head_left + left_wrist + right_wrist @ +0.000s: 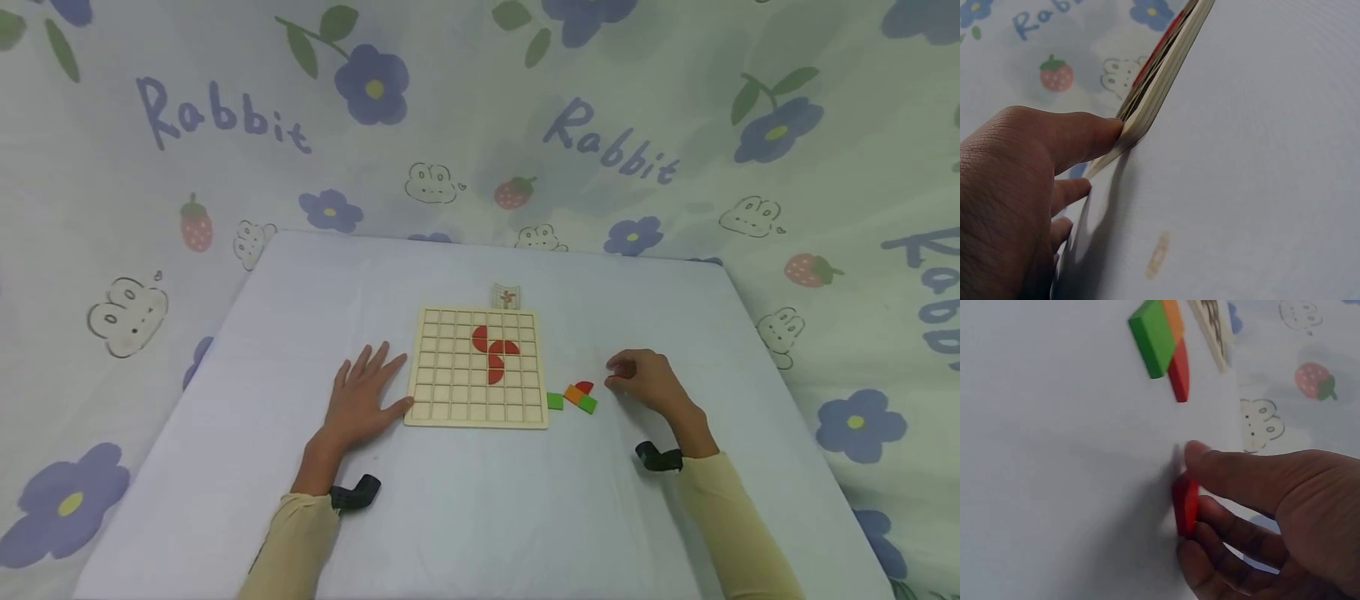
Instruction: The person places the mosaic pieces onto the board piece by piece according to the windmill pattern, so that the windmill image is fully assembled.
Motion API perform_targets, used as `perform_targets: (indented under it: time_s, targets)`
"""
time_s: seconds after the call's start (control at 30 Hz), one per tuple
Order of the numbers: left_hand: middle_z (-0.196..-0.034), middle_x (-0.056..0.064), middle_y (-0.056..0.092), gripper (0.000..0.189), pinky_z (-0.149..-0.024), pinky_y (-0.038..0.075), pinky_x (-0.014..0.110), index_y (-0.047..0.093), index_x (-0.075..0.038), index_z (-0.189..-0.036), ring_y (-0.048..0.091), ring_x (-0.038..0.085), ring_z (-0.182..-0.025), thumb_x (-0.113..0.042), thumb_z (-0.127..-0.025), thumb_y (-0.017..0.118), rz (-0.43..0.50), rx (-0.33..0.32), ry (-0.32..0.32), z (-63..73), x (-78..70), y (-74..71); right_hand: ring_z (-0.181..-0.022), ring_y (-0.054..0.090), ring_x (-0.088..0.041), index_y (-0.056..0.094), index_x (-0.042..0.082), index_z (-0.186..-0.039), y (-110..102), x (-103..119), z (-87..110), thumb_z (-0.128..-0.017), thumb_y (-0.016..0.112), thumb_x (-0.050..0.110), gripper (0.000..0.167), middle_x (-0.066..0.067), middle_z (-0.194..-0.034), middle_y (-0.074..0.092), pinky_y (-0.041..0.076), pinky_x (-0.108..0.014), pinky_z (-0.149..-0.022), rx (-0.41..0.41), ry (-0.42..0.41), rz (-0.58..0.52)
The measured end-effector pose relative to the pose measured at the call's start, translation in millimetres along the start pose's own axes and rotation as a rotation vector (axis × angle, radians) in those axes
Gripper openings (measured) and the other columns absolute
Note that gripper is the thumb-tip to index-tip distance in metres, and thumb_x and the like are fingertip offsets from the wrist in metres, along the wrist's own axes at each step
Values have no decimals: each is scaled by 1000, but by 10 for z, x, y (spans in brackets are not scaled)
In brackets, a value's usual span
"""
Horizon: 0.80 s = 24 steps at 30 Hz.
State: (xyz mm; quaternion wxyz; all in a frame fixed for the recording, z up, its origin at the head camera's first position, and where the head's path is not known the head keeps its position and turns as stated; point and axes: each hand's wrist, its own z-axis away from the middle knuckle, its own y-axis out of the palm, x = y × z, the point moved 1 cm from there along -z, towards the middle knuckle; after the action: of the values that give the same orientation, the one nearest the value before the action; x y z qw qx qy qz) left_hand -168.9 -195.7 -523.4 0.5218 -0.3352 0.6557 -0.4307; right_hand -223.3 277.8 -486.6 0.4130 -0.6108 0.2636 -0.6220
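Note:
A wooden grid board (442, 398) lies on the table, with several red quarter-circle pieces (496, 368) placed as a pinwheel in its cells. My left hand (363, 396) rests beside the board's left side, fingers spread; the thumb touches the board's edge (1154, 100) near the corner. To the right, my right hand (651, 383) holds a red curved piece (1185, 503) between thumb and fingers, close to the tabletop. Between that hand and the board lie a loose red piece (585, 387), an orange piece (573, 393) and two green pieces (554, 401), (1152, 339).
A small pattern card (506, 297) with a red pinwheel stands behind the board's far edge. White cloth (480, 508) covers the table. A curtain printed with flowers and rabbits (465, 125) hangs around the far side.

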Motion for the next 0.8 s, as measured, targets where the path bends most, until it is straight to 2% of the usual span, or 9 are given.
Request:
perform_targets:
  time_s: [0.27, 0.43, 0.67, 0.8]
  targets:
    - [-160, 14, 22, 75, -114, 3, 60, 42, -15, -150, 8, 36, -148, -51, -87, 62, -1, -7, -7, -7, 7, 31, -82, 55, -24, 73, 5, -100, -17, 42, -11, -83, 78, 9, 19, -6, -86, 62, 48, -35, -72, 52, 55, -53]
    - [-161, 14, 22, 75, -114, 3, 60, 41, -15, -151, 8, 36, -148, -52, -88, 61, -1, -4, -3, -4, 14, 53, -82, 55, -25, 73, 5, -100, 34, 74, -45, -82, 78, 7, 18, -5, -84, 59, 47, -34, -70, 63, 47, -83]
    - [-161, 13, 21, 76, -114, 3, 59, 41, -16, -151, 7, 34, -148, -53, -88, 61, 3, -8, 4, -8, 24, 61, -79, 60, -22, 73, 6, -101, 123, 157, -117, -83, 80, 12, 20, -2, -84, 66, 53, -34, -71, -47, -31, -99]
    - [-161, 13, 22, 76, -114, 3, 59, 41, -16, -151, 8, 35, -148, -53, -88, 61, 5, -17, 9, -5, 30, 53, -85, 63, -23, 74, 6, -106, 184, 276, -167, -85, 78, 14, 23, -4, -90, 69, 55, -38, -78, -85, -64, -126]
